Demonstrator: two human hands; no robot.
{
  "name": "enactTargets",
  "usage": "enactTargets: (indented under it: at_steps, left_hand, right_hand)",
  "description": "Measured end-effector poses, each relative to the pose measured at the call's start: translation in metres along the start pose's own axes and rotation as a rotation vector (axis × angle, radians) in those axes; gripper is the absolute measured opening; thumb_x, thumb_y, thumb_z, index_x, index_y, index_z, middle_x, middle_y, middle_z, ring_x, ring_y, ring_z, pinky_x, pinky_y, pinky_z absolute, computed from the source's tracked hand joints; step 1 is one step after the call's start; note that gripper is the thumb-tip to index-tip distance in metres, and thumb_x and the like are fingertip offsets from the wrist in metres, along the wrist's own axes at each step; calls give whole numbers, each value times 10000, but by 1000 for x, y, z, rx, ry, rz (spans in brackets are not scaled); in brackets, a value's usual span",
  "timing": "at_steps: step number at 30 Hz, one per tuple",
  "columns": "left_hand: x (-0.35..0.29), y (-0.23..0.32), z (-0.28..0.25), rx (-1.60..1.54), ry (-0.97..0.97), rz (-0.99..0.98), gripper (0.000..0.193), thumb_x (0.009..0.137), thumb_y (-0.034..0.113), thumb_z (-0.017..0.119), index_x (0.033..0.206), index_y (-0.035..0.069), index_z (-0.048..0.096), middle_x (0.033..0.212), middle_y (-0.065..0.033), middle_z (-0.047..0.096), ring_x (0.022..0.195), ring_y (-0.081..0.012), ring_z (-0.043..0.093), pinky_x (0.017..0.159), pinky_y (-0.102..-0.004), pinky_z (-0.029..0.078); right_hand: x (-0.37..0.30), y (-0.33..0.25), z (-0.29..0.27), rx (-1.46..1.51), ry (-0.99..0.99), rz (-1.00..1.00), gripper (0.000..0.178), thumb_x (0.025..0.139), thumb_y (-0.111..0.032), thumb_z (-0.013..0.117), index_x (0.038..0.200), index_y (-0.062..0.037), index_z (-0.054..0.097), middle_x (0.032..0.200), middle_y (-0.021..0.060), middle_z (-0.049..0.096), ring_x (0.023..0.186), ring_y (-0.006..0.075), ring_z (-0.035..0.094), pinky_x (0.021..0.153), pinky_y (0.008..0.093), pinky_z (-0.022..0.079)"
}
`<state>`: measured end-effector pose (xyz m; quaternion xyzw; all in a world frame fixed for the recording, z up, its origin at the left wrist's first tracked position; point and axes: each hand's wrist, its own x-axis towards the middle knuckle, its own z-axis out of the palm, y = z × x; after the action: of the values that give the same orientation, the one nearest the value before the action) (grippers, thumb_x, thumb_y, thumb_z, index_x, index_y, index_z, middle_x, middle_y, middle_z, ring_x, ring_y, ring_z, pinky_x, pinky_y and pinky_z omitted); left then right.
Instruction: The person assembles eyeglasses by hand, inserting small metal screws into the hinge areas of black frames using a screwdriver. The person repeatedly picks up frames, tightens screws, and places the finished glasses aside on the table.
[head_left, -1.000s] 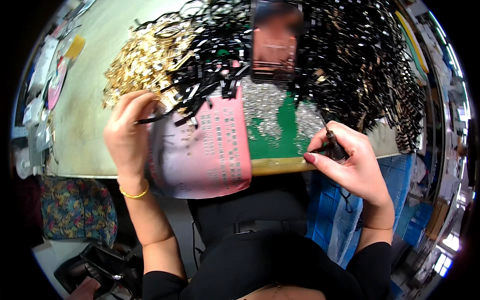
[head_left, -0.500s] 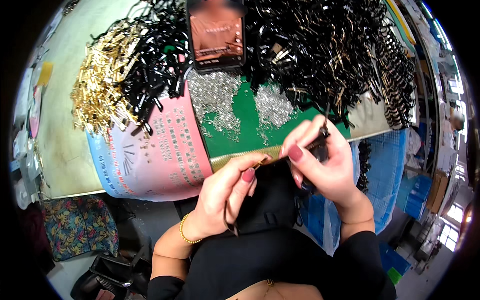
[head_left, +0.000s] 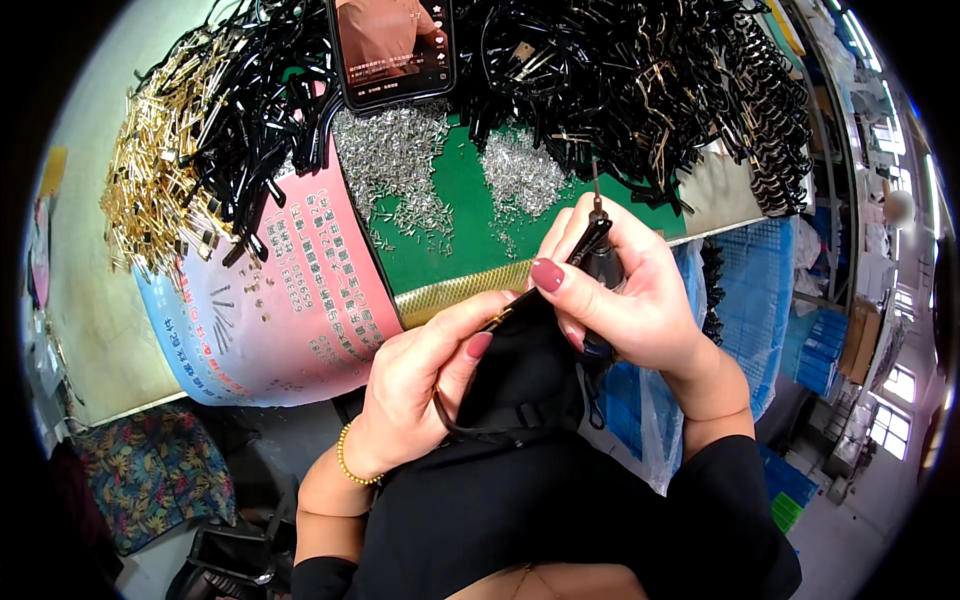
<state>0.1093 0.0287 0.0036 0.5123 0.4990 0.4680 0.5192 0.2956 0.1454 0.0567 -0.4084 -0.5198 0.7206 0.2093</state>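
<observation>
Both hands drawn closer; left hand [head_left: 420, 385] pinches black temple arm [head_left: 470, 395], right hand [head_left: 625, 300] grips screwdriver [head_left: 598, 240].

Green mat [head_left: 455, 215], pink sheet [head_left: 310, 290], gold pins [head_left: 150, 190], black temple arms [head_left: 640, 70], floral cushion [head_left: 150, 480]

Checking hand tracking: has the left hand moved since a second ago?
Yes. The left hand was up on the table's black strips beside the pink printed sheet; it has come down off the table, toward the right hand, pinching a thin black strip.
</observation>
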Motion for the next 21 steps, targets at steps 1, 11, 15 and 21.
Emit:
enactTargets:
  at_steps: [1,11,15,21]
  left_hand:
    - [0,3,-2,-13,-19,-16,351,1019,7,570,1368,8,604,1166,-151,730,877,-224,716,804,-304,560]
    - [8,-5,7,273,-3,209,386,949,-30,632,1331,19,613,983,-161,715,739,-294,688,680,-381,538]
    - [7,0,7,292,-47,37,306,990,4,607,1296,13,599,929,-165,713,727,-267,694,674,-358,540]
    - [16,0,8,1,139,-140,228,1103,122,465,1251,-37,536,1096,-154,738,943,-207,720,840,-309,551]
  right_hand:
    - [0,-1,-1,26,-2,6,218,990,-167,708,1115,-46,576,840,-31,600,570,18,516,492,181,419]
    - [-9,7,-5,-169,-4,14,205,978,-164,726,985,-37,565,832,-22,588,742,24,535,623,231,442]
    - [-6,11,-20,-522,-77,-160,215,976,-172,703,1057,-29,565,941,76,633,780,155,628,660,338,508]
    - [-10,-4,-42,-1352,-107,-206,309,946,-146,645,1248,-156,579,980,113,544,796,294,660,640,396,528]
